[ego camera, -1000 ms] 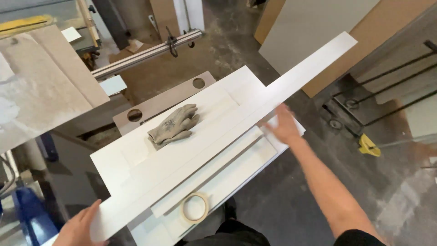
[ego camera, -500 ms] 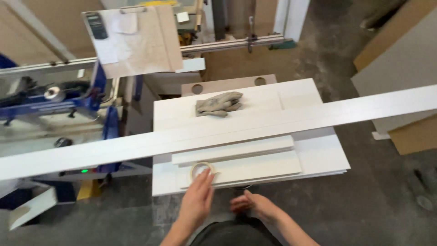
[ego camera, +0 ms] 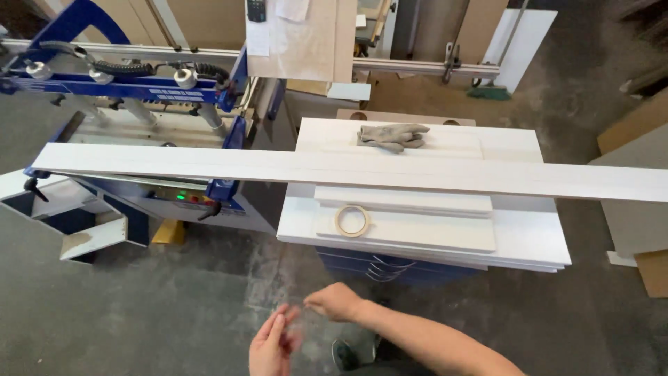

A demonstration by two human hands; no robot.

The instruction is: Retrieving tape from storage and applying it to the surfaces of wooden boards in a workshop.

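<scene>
Both of my hands hang low in the view, in front of the work table and touching nothing. My left hand (ego camera: 273,342) is blurred, empty, with its fingers stretched out. My right hand (ego camera: 333,301) is just above it, fingers curled in, also empty. A long white board (ego camera: 209,166) lies crosswise over a stack of white panels (ego camera: 529,240), overhanging far on both sides. A roll of tape (ego camera: 353,220) lies flat on a narrower panel near the stack's front edge, the closest thing to my hands. A pair of grey work gloves (ego camera: 391,136) rests at the back of the stack.
A blue sliding-table saw (ego camera: 132,76) stands at the left, under the board's left end. Blue drawers (ego camera: 376,264) sit beneath the stack. A white panel (ego camera: 529,35) and brown boards (ego camera: 630,125) lean at the back and right. My shoe (ego camera: 342,354) is on the grey concrete floor.
My hands have come off the tape roll and the stack and dropped back toward my body. The view has shifted back and left, showing more of the saw.
</scene>
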